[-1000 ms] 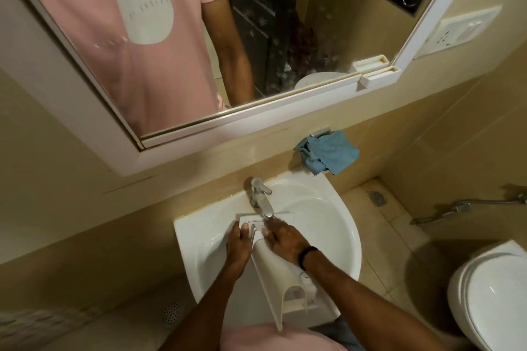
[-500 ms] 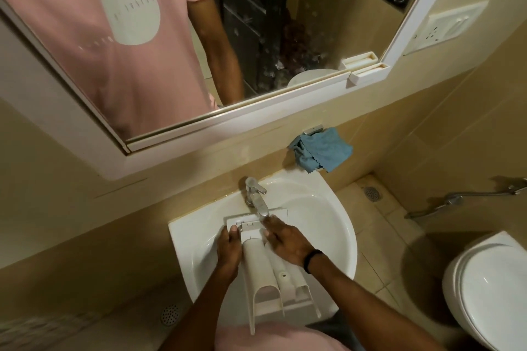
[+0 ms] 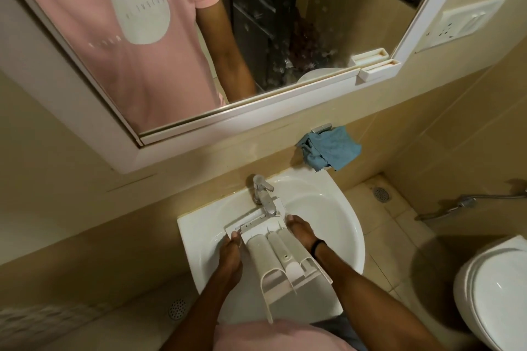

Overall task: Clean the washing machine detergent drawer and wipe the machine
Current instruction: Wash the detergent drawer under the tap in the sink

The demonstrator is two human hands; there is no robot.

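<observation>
Detergent drawer [image 3: 281, 253] is in the sink [image 3: 188, 225], far end directly under the faucet [image 3: 263, 196], near end toward me. My left grip [image 3: 231, 251] is clamped on its left edge, thumb on top. My right grip [image 3: 299, 232] is curled round its right edge, just right of the faucet. Blue cloth [image 3: 330, 151] hangs on the wall, above-right of the faucet.

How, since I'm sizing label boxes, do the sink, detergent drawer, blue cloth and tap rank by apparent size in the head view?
1. sink
2. detergent drawer
3. blue cloth
4. tap
The drawer is held nearer the camera, which may enlarge it.
</observation>
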